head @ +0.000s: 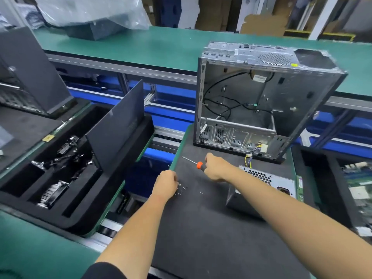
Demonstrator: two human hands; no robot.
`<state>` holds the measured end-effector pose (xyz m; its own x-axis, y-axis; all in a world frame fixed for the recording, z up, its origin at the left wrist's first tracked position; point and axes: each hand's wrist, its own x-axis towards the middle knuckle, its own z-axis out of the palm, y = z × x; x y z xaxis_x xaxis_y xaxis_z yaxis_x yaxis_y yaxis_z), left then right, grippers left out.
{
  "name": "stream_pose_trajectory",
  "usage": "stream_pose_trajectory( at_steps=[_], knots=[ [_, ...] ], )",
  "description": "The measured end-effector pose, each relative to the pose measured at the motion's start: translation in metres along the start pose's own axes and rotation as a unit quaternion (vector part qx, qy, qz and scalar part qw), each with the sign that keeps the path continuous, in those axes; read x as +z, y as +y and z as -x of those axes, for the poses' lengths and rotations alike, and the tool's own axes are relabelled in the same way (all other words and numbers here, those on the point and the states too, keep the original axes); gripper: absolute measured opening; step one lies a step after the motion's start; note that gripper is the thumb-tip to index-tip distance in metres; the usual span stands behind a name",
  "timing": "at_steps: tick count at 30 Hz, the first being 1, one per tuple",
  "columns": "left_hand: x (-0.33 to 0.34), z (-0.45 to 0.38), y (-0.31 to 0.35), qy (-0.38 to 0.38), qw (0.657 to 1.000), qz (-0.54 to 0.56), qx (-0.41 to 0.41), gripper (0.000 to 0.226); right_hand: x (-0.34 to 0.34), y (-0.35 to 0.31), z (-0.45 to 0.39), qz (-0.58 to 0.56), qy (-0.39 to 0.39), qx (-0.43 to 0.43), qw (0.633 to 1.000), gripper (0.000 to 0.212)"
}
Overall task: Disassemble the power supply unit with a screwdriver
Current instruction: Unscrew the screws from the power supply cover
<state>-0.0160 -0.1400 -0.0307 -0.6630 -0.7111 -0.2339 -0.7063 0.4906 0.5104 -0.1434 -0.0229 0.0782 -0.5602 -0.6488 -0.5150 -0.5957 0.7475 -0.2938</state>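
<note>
Green-topped workbenches run across the background, with a dark foam mat (201, 228) as the working surface in front. On this mat the power supply unit (267, 184) lies at the right, a grey metal box with a perforated end, its yellow and black cables (250, 158) leading up toward the emptied computer case (261, 97) standing behind it. The right hand (216, 168) grips the screwdriver (198, 164) by its orange and black handle, fingers curled round it; the shaft points left and slightly away, away from the unit. The unit sits just beside that hand, to the right of its fingers and a little nearer the person, its long axis appearing to run from far right toward the near left. The left hand (166, 184) rests knuckles-up over a scatter of loose screws (181, 190) on the mat; its fingers are curled downward, but whether they pinch a screw cannot be told. Assessment: the right hand is the nearer to the unit, and the tip would need turning rightward to reach any fastener. To the left, a foam tray (76, 218) holds removed parts.
</note>
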Motion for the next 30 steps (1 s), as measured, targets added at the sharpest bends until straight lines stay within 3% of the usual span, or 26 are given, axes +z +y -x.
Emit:
stream_pose_trajectory(
  at_steps=[3,6,9,12,16,24,30],
  knots=[
    [0.0,-0.001,-0.002,-0.006,1.0,-0.001,0.003,0.005,0.004,-0.007,-0.004,0.047,-0.022,0.017,0.998,0.029],
    [-0.001,-0.002,-0.005,-0.018,1.0,-0.003,0.011,0.018,0.009,-0.011,-0.006,0.108,-0.039,0.007,0.993,0.025],
    [-0.004,-0.004,-0.007,-0.019,1.0,0.016,0.015,0.021,0.021,-0.013,-0.013,0.157,-0.077,-0.009,0.985,0.038],
    [-0.009,-0.005,-0.01,0.008,0.999,0.046,0.016,0.021,0.036,-0.019,-0.019,0.196,-0.104,-0.005,0.975,0.022],
    [-0.016,-0.004,-0.014,0.064,0.994,0.085,0.017,0.016,0.053,-0.027,-0.025,0.177,-0.119,0.008,0.977,0.027],
    [-0.011,0.002,-0.005,0.029,0.996,0.075,0.039,0.016,0.066,-0.037,-0.024,0.124,-0.129,0.043,0.983,0.035],
    [-0.009,0.006,0.014,0.018,0.995,0.09,0.05,0.018,0.057,-0.034,-0.028,0.1,-0.132,0.046,0.985,0.023]
  ],
)
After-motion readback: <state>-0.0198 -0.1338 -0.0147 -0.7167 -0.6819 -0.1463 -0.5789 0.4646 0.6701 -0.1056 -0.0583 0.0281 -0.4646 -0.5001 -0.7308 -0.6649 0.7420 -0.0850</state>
